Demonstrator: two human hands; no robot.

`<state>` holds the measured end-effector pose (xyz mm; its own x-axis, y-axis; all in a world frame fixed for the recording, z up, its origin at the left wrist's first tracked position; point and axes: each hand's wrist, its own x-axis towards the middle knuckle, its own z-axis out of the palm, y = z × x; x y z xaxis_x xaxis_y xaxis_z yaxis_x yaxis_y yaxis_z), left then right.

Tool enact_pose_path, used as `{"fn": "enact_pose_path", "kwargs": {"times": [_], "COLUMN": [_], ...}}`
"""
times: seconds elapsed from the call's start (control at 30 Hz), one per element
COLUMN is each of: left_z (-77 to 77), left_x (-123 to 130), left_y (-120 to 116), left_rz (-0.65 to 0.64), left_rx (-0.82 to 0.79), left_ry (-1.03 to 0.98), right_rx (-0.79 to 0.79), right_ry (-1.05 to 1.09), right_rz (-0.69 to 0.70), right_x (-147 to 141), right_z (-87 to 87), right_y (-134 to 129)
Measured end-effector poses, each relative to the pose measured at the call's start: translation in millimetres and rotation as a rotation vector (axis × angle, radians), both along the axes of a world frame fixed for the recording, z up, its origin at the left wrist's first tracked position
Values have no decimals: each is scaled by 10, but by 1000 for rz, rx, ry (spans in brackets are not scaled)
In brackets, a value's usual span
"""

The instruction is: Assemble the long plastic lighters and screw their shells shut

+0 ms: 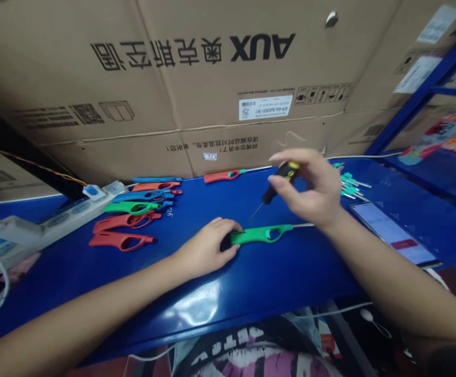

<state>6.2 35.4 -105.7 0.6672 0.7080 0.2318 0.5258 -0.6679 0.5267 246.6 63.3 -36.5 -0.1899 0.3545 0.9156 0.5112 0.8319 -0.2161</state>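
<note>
My left hand [212, 246] is closed around the rear end of a green long-necked lighter [251, 235], which lies on the blue table with its thin metal tube pointing right. In my right hand [314, 183] is a small black and yellow screwdriver [277, 186], pinched between thumb and fingers. Its thin shaft slants down to the left, and the tip is above the lighter's handle, apart from it. Behind them a red lighter [224, 176] with a metal tube lies by the cardboard.
Several red, green and blue lighter shells [123, 241] lie in a row at left, beside a white power strip [66, 225]. To the right are several metal tubes with teal ends [351, 186] and a phone [395, 233]. A cardboard wall [212, 115] closes off the back.
</note>
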Motion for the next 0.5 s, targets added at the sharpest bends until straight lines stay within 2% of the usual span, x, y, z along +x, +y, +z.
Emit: {"fn": "enact_pose_path", "kwargs": {"times": [0.1, 0.23, 0.33, 0.5], "left_z": [132, 260, 308, 290], "left_x": [-81, -208, -276, -308], "left_y": [111, 361, 601, 1003], "left_rz": [20, 61, 65, 111], "left_rx": [59, 68, 41, 84], "left_ry": [158, 373, 462, 500], "right_rx": [23, -71, -161, -254], "right_ry": [-63, -93, -149, -265], "right_rz": [-224, -459, -506, -451], "right_x": [301, 594, 661, 591], "right_z": [-2, -187, -305, -364], "right_y": [194, 445, 525, 502]}}
